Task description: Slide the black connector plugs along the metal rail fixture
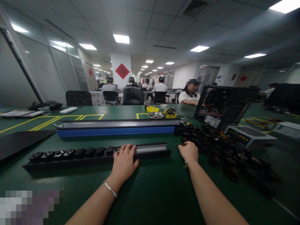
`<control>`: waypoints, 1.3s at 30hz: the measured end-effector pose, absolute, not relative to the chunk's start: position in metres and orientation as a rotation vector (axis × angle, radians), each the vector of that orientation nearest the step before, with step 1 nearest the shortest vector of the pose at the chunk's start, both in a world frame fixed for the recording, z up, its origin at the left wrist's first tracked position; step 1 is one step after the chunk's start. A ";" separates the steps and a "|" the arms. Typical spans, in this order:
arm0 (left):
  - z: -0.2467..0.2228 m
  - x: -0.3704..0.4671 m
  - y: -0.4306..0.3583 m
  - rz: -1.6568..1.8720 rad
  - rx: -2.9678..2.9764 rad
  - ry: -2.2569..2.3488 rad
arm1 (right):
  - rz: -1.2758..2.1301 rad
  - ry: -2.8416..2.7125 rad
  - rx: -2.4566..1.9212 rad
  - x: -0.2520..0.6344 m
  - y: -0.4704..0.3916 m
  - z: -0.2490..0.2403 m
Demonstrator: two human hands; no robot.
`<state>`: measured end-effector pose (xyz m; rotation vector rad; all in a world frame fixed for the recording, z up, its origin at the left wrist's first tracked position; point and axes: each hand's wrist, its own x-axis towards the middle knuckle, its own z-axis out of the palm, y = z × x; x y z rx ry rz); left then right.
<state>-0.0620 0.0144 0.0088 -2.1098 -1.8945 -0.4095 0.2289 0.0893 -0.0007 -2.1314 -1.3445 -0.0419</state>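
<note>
A long black rail [150, 155] lies on the green table, a bare silvery channel showing at its right end. Several small black modules [89, 152] with metal parts sit in a row along its left part. My left hand [125, 158] grips the rail just right of that row, fingers draped over it and thumb at the near side; whatever lies beneath the palm is hidden. To the right of the rail's end, my right hand [189, 151] is closed with its fingertips around something dark, mostly hidden. Beside it spreads a heap of loose black modules [217, 147].
Behind the rail lies a longer silver channel with a blue side [117, 131]. Farther back are a metal dish [155, 115] and a yellow tray [152, 109]. At right stand an open computer case [211, 107] and a power supply [249, 136]. A person [189, 93] sits across the table.
</note>
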 end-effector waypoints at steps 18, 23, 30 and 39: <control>0.013 -0.067 0.017 -0.609 -2.092 -1.854 | -0.359 -1.545 -1.770 0.202 0.082 0.014; 0.013 -0.071 0.019 -0.670 -1.869 -1.879 | -0.235 -2.020 -1.449 0.162 0.073 0.011; 0.007 -0.085 0.023 -0.638 -1.683 -2.034 | -0.068 -2.208 -1.484 0.155 0.073 0.005; 0.003 -0.089 0.027 -0.648 -1.719 -1.933 | -0.109 -2.211 -1.453 0.156 0.076 0.004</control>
